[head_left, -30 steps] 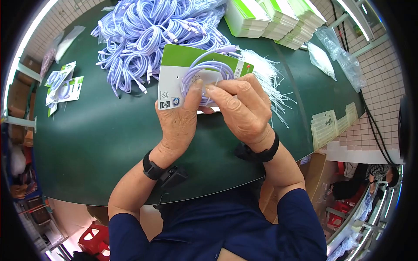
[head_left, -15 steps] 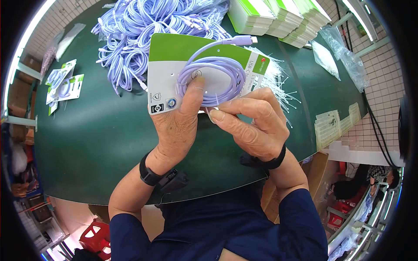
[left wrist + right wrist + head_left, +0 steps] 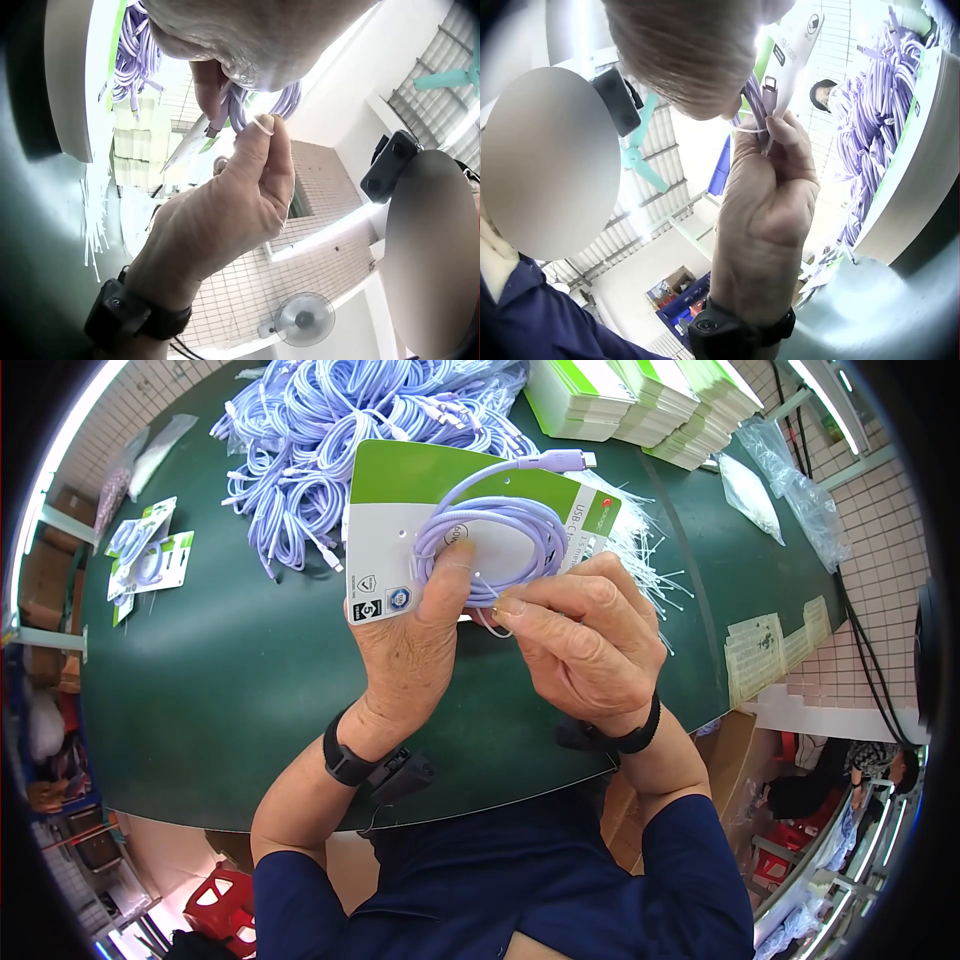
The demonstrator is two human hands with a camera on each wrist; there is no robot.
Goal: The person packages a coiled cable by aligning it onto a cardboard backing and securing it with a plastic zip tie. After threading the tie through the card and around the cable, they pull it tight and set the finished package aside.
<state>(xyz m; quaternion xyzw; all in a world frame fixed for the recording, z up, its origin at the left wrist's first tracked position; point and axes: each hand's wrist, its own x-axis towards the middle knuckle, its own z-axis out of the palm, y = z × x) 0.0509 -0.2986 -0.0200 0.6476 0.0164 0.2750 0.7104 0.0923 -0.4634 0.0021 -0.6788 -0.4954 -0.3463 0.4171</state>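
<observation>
Against a green-and-white printed packaging card [image 3: 385, 545], a coiled lilac USB-C cable [image 3: 553, 540] lies flat, its plug end along the card's upper part. My left hand [image 3: 408, 655] grips both at the lower left, thumb pressed over the coil and the other fingers hidden behind the card. At the coil's lower edge, my right hand [image 3: 592, 635] pinches a thin white zip tie [image 3: 262, 126] between thumb and forefinger. The tie loops around the cable strands in the right wrist view, close by the left fingertips.
A large heap of lilac cables [image 3: 320, 430] covers the back of the green table [image 3: 230, 710]. Card stacks [image 3: 585, 410] stand at back right, with loose white zip ties [image 3: 650, 575] before them. Several carded cables [image 3: 150, 568] lie at left; a plastic bag [image 3: 748, 500] lies at right.
The right hand has moved from over the coil down and right to its lower edge. The card has tipped to face the head camera more, showing more of the coil.
</observation>
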